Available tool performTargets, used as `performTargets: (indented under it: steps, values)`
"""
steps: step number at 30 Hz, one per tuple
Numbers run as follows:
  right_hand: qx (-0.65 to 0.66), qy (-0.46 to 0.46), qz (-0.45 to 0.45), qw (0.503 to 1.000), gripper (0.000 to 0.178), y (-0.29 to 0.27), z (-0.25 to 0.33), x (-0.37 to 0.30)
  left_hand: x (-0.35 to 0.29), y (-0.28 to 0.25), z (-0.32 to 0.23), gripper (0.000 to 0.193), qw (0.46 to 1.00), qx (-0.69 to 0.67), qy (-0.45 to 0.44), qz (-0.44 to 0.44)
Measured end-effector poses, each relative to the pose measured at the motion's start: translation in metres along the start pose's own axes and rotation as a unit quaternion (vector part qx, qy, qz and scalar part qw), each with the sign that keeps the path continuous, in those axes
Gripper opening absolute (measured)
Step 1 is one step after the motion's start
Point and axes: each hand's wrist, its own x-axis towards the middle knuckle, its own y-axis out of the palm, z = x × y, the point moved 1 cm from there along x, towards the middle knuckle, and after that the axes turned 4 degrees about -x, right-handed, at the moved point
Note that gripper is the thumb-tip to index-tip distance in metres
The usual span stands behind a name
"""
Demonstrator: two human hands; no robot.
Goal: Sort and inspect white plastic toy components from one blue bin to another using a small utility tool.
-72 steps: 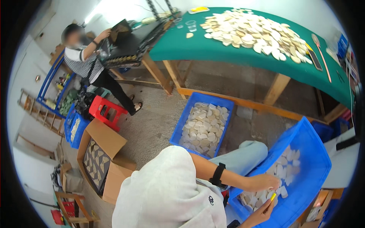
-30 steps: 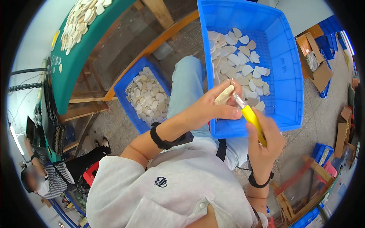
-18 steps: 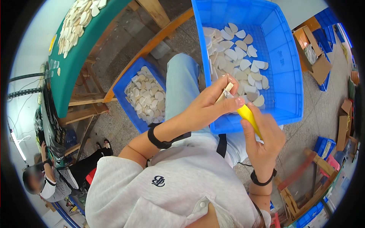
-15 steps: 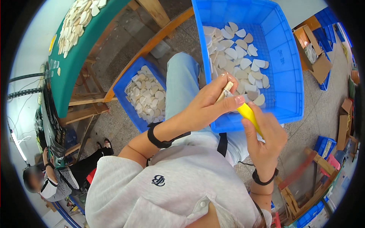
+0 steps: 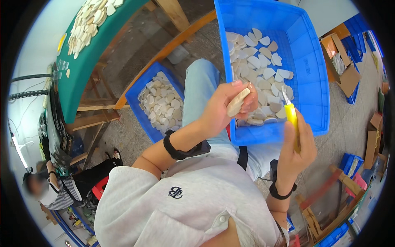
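My left hand (image 5: 224,105) grips a pale, cream-coloured flat piece (image 5: 238,103) between thumb and fingers, its narrow edge turned up. In my right hand (image 5: 298,144) is a yellow-handled knife (image 5: 291,116), its metal tip pointing up and away from me. The tip is apart from the piece. Both hands are over the near edge of a large blue crate (image 5: 310,70) on my lap. Inside it lie many half-round cream pieces (image 5: 255,61), heaped mostly to the left. What the pieces are made of I cannot tell.
A smaller blue bin (image 5: 138,107) full of similar pieces (image 5: 162,101) stands on the floor at left. More are piled on a green-covered table (image 5: 76,88), far left. Another person (image 5: 61,191) sits lower left. Open cardboard boxes (image 5: 349,76) and wooden frames (image 5: 310,214) are at right.
My right hand has drawn the knife back to the right, off the piece, and tipped it upright. My left hand has turned the piece, so more of its face shows.
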Motion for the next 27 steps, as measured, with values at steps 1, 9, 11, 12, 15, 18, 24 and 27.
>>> performTargets:
  steps: [1,9,11,12,15,18,24,27]
  values:
    - [0.007,0.025,0.001,1.0,0.026,-0.001,-0.001,-0.001,0.0,0.001,-0.001,0.037,0.999,-0.039,-0.027,-0.007]
    - [0.029,0.068,0.04,0.996,0.025,0.0,-0.006,-0.016,0.0,0.0,0.002,0.038,0.987,-0.13,-0.091,0.009]
    - [0.039,0.071,0.038,0.996,0.025,-0.001,-0.004,-0.018,0.001,0.0,0.002,0.041,0.988,-0.121,-0.096,0.025]
    - [0.051,0.093,0.039,0.994,0.023,-0.001,-0.002,-0.017,0.002,0.0,0.001,0.041,0.987,-0.122,-0.097,0.024]
    - [0.057,0.113,0.045,0.991,0.021,-0.002,-0.002,-0.017,0.003,0.0,-0.001,0.044,0.979,-0.172,-0.11,0.024]
    - [0.05,0.099,0.055,0.992,0.023,0.002,-0.004,-0.014,0.003,-0.002,-0.002,0.045,0.978,-0.182,-0.103,0.009]
    - [0.058,0.083,0.058,0.993,0.022,0.013,-0.007,-0.011,0.001,-0.015,-0.007,0.031,0.961,-0.258,-0.09,0.034]
    - [0.042,0.108,0.049,0.992,0.021,0.022,-0.022,-0.02,-0.002,-0.024,-0.001,0.032,0.964,-0.254,-0.075,-0.002]
